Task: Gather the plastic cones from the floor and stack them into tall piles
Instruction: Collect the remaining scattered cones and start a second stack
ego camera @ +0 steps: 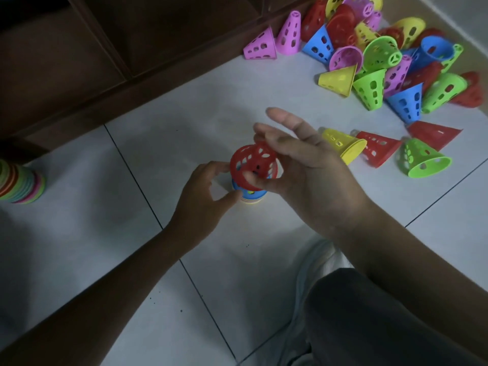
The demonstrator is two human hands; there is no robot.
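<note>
My right hand (298, 165) pinches a red perforated cone (252, 163) by its rim between thumb and fingers, just above a short stack of cones (250, 198) standing on the white tiled floor. The stack's top cone is blue. My left hand (208, 196) curls around the stack's left side, thumb against its base. A big heap of loose cones (383, 54) in red, yellow, green, blue and pink lies at the upper right. A yellow cone (343, 145), a red cone (377, 149) and a green cone (420, 159) lie on their sides right of my right hand.
A finished tall pile of cones (19, 183) stands at the left edge. Dark wooden furniture (105, 48) runs along the back. My knee in dark cloth (369, 318) fills the lower right. Two pink cones (274, 40) stand near the furniture.
</note>
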